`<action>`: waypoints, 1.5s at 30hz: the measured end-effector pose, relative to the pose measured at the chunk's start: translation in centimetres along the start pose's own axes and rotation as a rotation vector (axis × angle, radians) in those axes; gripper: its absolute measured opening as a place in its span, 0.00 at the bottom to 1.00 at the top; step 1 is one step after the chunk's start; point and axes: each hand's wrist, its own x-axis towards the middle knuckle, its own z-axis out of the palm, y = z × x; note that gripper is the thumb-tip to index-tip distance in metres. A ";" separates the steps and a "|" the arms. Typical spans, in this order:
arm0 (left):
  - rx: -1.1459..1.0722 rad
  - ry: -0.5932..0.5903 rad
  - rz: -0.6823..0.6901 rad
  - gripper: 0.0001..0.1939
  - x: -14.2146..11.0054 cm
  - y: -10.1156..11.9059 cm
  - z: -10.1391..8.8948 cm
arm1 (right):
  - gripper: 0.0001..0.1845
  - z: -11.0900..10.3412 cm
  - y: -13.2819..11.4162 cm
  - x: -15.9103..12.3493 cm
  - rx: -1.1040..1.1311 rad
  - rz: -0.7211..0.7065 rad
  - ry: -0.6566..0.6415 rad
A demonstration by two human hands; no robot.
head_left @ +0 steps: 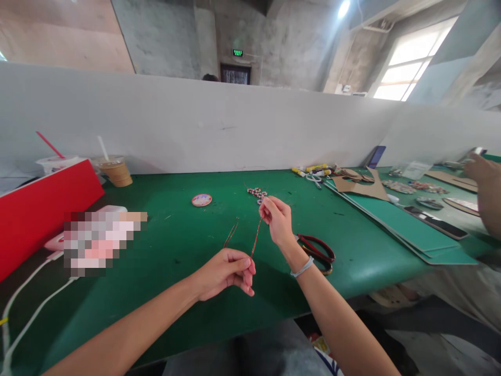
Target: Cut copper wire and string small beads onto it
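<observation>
A thin twisted red cord [256,239] runs taut and slanting between my two hands. My left hand [229,272] pinches its lower end over the front of the table, thumb against fingers. Higher and to the right, my right hand [275,215] pinches the upper end. A string of small pink and dark beads [256,194] shows just beyond the right fingertips; whether it joins the cord is hidden. Thin wire-like ends [230,233] stick up behind my left hand. Right of my right wrist lie pliers with dark red handles [319,250].
On the green table [164,292] lies a small round tin [201,200]. A drink cup [115,169] and red box [50,209] stand left. Scissors [313,180], markers [313,170], cardboard [362,187] and green mats [395,219] lie right. A co-worker's arm [489,193] reaches in far right.
</observation>
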 end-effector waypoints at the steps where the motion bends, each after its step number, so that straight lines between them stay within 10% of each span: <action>1: 0.001 0.000 0.000 0.12 0.0 0.0 0.0 | 0.15 0.0 0.0 0.0 0.001 0.000 0.000; 8: 0.005 -0.041 0.026 0.18 -0.1 0.8 -0.2 | 0.16 0.3 -0.1 -0.2 -0.108 0.058 -0.061; 22: 0.089 0.290 0.154 0.14 0.3 1.3 -0.8 | 0.16 1.1 0.4 -1.4 -0.269 0.273 -0.528; 45: 0.077 0.396 0.280 0.16 0.3 1.8 -1.5 | 0.14 0.9 0.1 -1.2 -0.444 0.172 -0.411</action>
